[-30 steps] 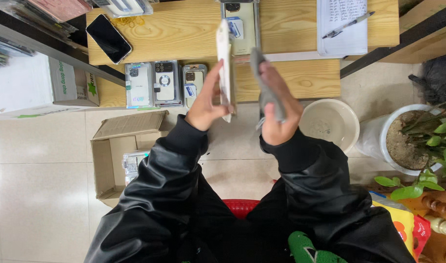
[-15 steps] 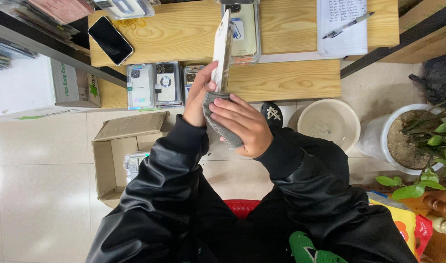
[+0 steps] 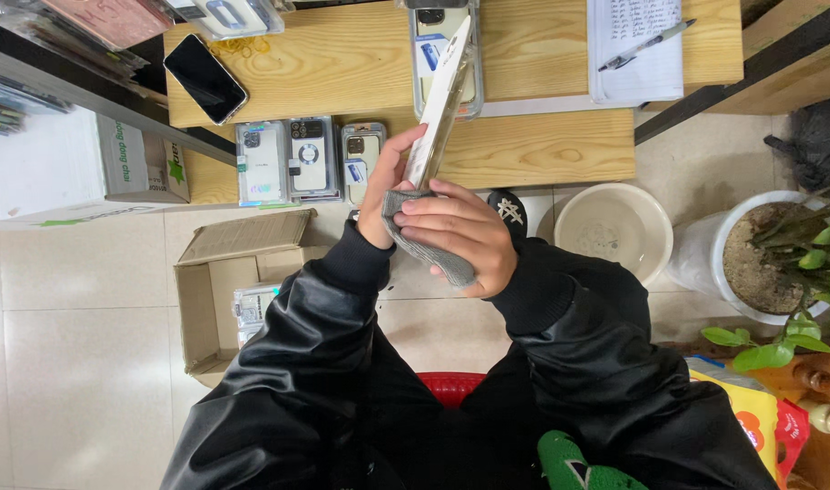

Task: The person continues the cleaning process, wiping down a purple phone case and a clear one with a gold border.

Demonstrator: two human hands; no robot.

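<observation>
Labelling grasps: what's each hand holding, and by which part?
Left hand: flat white phone-case package, by its lower end. Right hand: grey cloth, pressed against that end.

Hands: two, left hand (image 3: 385, 195), right hand (image 3: 456, 231)
Grey cloths (image 3: 424, 249): one
Packaged phone cases in a row (image 3: 310, 159): three
Dark phones (image 3: 205, 78): one
Pens (image 3: 646, 44): one
Cardboard boxes (image 3: 224, 290): one
Basins (image 3: 614, 231): one

1 head view, straight down (close).
</observation>
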